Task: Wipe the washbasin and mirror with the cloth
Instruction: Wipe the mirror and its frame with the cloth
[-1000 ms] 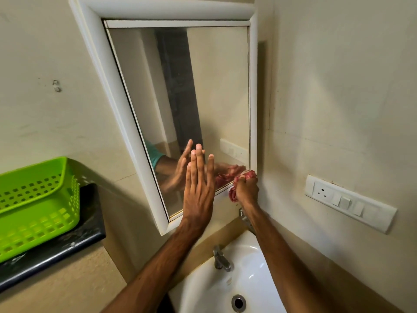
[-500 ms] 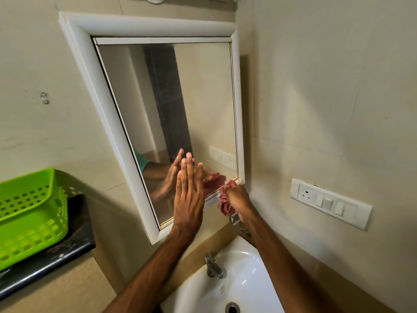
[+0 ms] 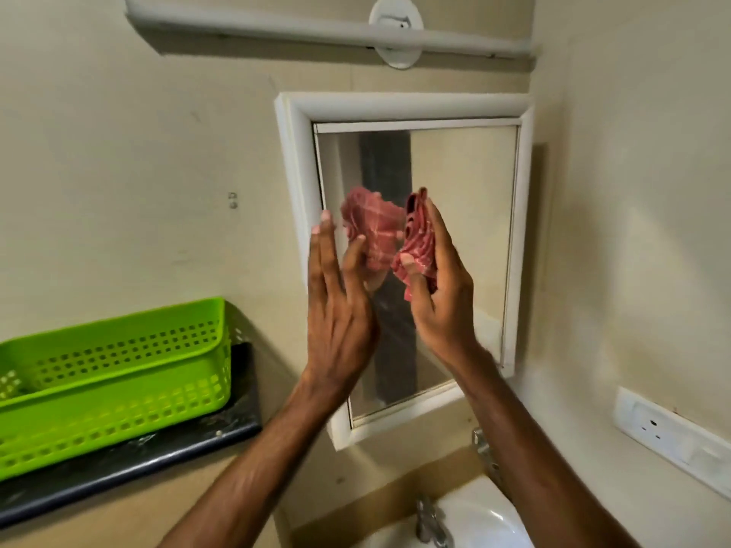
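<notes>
- Up at the glossy mirror [image 3: 463,199], the right hand [image 3: 443,302] has its fingers curled round a crumpled, ribbed red cloth [image 3: 419,239].
- Just left of those fingers, the left hand [image 3: 336,310] is flat, fingers straight, holding nothing.

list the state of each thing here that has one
cloth, bunched, gripped by right hand, in front of mirror
left hand, fingers straight, holds nothing
mirror, on wall, cloth reflected in it
basket, upright on dark shelf
tap, no water seen running
tube light, looks unlit
</notes>
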The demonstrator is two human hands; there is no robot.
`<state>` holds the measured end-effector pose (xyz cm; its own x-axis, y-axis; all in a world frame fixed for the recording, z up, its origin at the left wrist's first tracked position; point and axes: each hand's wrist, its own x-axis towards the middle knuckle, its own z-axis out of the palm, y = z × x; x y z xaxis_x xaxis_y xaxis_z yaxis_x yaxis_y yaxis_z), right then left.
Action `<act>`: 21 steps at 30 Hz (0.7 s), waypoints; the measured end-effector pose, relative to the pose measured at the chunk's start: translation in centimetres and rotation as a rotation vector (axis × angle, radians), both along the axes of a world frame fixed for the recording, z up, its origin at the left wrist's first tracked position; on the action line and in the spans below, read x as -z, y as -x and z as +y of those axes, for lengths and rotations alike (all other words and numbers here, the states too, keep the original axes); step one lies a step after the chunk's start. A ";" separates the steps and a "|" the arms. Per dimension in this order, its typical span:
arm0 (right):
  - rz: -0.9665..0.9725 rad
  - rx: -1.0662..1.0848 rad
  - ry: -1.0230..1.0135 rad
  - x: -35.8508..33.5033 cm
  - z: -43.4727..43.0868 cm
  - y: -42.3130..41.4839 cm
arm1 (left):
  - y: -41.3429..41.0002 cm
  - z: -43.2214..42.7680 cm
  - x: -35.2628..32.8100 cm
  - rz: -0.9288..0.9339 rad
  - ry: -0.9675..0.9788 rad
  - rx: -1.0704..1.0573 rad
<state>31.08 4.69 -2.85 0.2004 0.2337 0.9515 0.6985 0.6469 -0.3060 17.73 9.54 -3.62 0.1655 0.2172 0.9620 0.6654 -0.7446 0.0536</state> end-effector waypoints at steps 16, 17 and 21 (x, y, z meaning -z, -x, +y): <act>-0.653 0.511 -0.080 -15.9 8.0 2.1 | 4.9 2.7 -5.1 -0.177 0.250 0.322; -0.621 0.527 -0.104 -15.3 8.5 2.3 | 5.1 2.7 -5.1 -0.198 0.263 0.340; -0.530 0.549 -0.143 -11.4 9.8 3.1 | 4.9 2.7 -5.1 -0.282 0.309 0.390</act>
